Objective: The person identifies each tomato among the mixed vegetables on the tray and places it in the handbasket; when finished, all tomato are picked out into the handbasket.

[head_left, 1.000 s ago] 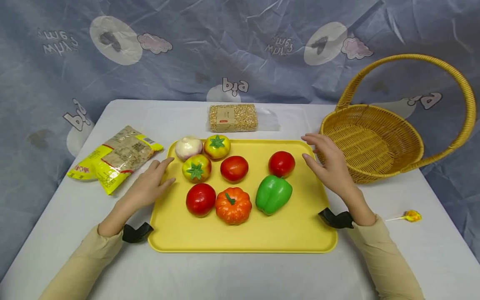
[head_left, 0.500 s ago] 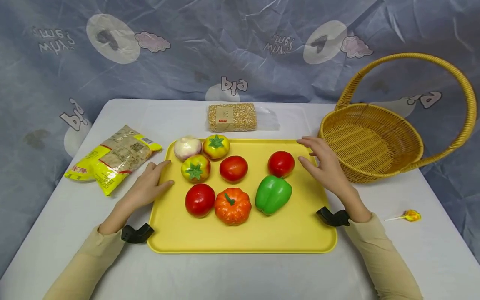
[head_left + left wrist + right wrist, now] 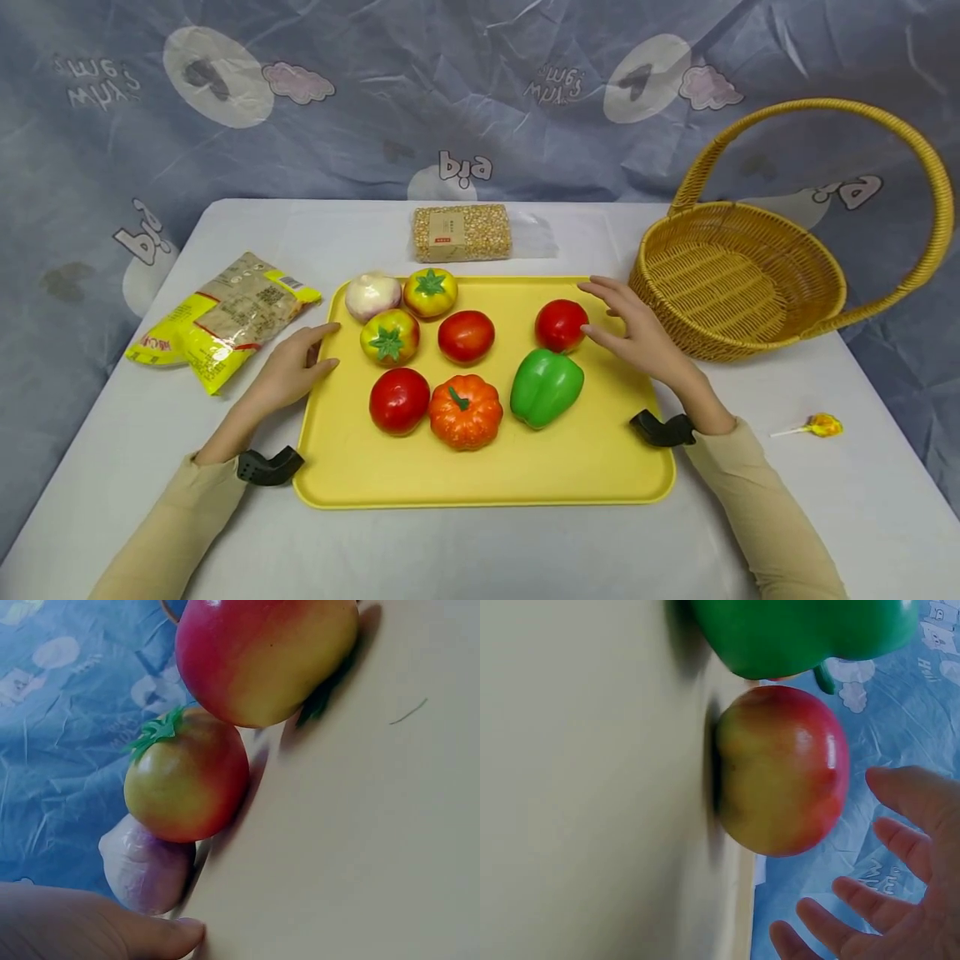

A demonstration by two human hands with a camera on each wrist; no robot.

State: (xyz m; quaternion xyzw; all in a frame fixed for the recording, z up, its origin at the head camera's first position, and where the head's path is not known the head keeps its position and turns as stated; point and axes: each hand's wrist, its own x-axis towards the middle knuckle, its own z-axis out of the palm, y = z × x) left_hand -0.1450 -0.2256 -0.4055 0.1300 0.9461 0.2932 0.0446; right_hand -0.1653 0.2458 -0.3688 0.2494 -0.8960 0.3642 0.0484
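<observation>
Right of centre in the head view, the roundish red fruit (image 3: 562, 326), with no clear long axis, lies on the yellow tray (image 3: 570, 471) just left of the right hand (image 3: 643, 337), the nearer one, and just above the green pepper (image 3: 547, 388). That hand holds nothing, thumb and fingers spread apart, with a gap to the fruit in the right wrist view. The left hand (image 3: 291, 372), holding nothing, its thumb and fingers apart, is at the tray's left rim; contact is unclear.

Yellow lollipop (image 3: 823, 426), bagged kernels (image 3: 486, 232), wrinkled printed backdrop (image 3: 420, 83)
</observation>
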